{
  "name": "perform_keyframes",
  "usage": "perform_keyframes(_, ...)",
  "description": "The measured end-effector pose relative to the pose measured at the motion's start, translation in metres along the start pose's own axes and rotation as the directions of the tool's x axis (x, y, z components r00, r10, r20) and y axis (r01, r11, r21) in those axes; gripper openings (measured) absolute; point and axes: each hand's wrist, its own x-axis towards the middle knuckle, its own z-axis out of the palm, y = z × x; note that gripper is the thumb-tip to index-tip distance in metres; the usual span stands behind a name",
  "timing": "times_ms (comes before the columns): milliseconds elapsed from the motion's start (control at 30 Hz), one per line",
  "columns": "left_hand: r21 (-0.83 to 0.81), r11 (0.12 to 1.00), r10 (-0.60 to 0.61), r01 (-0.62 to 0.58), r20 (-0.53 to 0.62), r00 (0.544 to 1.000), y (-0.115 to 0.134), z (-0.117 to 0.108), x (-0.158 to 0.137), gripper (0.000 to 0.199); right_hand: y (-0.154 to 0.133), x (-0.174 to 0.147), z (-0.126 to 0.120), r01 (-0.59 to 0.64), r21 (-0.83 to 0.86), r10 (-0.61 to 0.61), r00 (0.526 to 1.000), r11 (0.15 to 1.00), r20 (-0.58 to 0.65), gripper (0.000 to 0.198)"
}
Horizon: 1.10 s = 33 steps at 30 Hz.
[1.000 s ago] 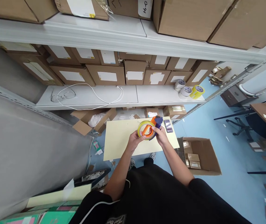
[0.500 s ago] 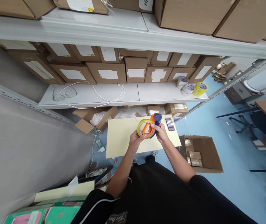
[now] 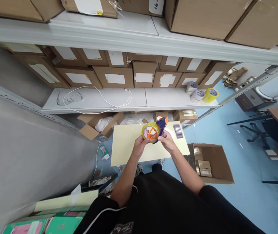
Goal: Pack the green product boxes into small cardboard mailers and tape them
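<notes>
Above the pale yellow tabletop (image 3: 124,143), both hands are closed around an orange and dark blue tape dispenser (image 3: 162,123) that carries a roll of yellowish tape (image 3: 145,130). My left hand (image 3: 140,145) pinches the lower left rim of the roll. Against the blue side of the dispenser, my right hand (image 3: 166,140) grips with thumb and fingers. Part of the orange frame shows through the core of the roll. To the right of my right hand, a dark phone-like object (image 3: 178,131), partly pixelated, lies on the tabletop.
On the shelf (image 3: 139,97) stand labelled cardboard boxes (image 3: 116,79), several tape rolls (image 3: 198,95), a white cable (image 3: 100,94) and glasses (image 3: 70,98). An open carton (image 3: 220,162) with small boxes sits right of the table. Another open box (image 3: 92,128) is at the left.
The dispenser and tape roll have turned in my hands, so the roll's outer side shows more and the blue part faces up. My right hand has shifted slightly down the dispenser.
</notes>
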Motion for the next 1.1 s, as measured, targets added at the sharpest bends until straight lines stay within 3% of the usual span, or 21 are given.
perform_keyframes(133,0.142,0.989,0.050,-0.047,-0.012,0.999,0.011,-0.002,0.003,0.074,-0.004,-0.004,-0.009,0.032,-0.185,-0.019,0.997,0.982,0.070,0.061)
perform_keyframes(300,0.247,0.960,0.159,-0.136,-0.075,0.984,0.044,-0.006,0.010,0.059,-0.018,-0.015,-0.007,0.138,-0.422,-0.065,0.981,0.896,0.182,0.051)
perform_keyframes(567,0.458,0.851,0.311,-0.257,-0.045,0.949,0.076,-0.001,0.015,0.030,-0.027,-0.021,-0.011,0.279,-0.559,-0.137,0.949,0.781,0.283,0.040)
perform_keyframes(733,0.527,0.799,0.333,-0.291,0.015,0.943,0.076,0.003,0.013,0.027,-0.022,-0.026,-0.020,0.207,-0.569,-0.068,0.964,0.795,0.256,0.050)
perform_keyframes(900,0.553,0.794,0.324,-0.252,-0.034,0.946,0.067,0.008,0.021,0.032,-0.018,-0.031,-0.031,0.130,-0.557,-0.002,0.975,0.820,0.224,0.065)
perform_keyframes(1100,0.594,0.778,0.347,-0.205,-0.133,0.928,0.058,0.014,0.043,0.039,-0.012,-0.034,-0.056,0.040,-0.535,0.049,0.987,0.844,0.151,0.057)
